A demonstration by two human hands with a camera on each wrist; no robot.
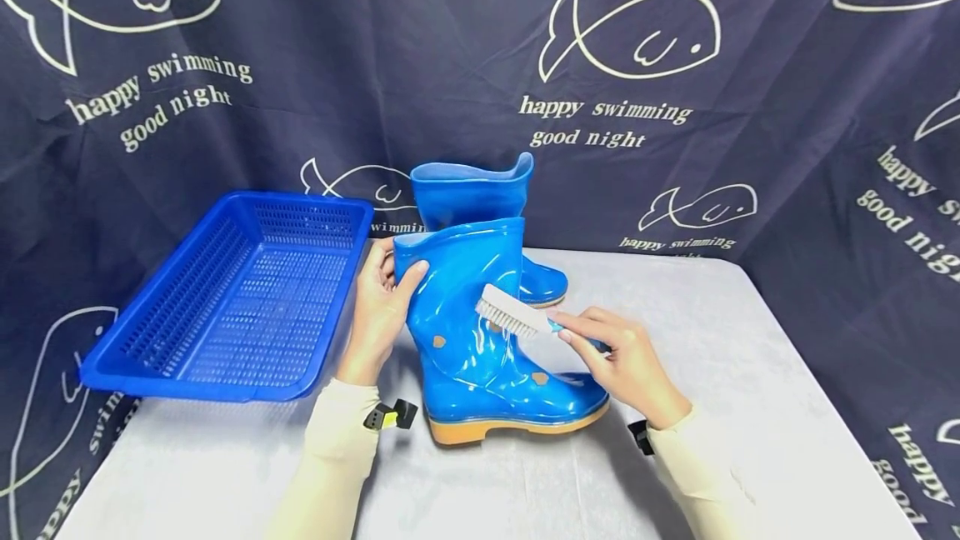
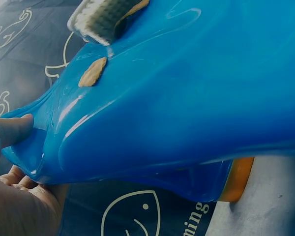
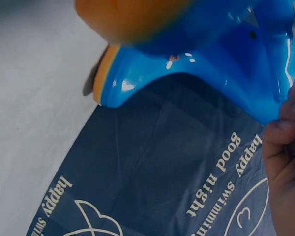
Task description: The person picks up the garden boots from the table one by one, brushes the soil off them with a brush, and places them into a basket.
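The left hand [image 1: 378,307] is gripping the near boot [image 1: 480,340] at its top rim, fingers curled round it, while the right hand [image 1: 626,365] is pinching a brush [image 1: 513,313] against the boot's shaft.

A white-covered table [image 1: 750,407] carries a blue basket [image 1: 225,307] and two blue boots [image 1: 480,340].

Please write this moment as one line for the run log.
left hand: grips front boot top | right hand: holds brush on boot | basket: left

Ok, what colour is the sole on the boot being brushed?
Tan-orange, under the glossy blue boot; its sole shows best in the head view.
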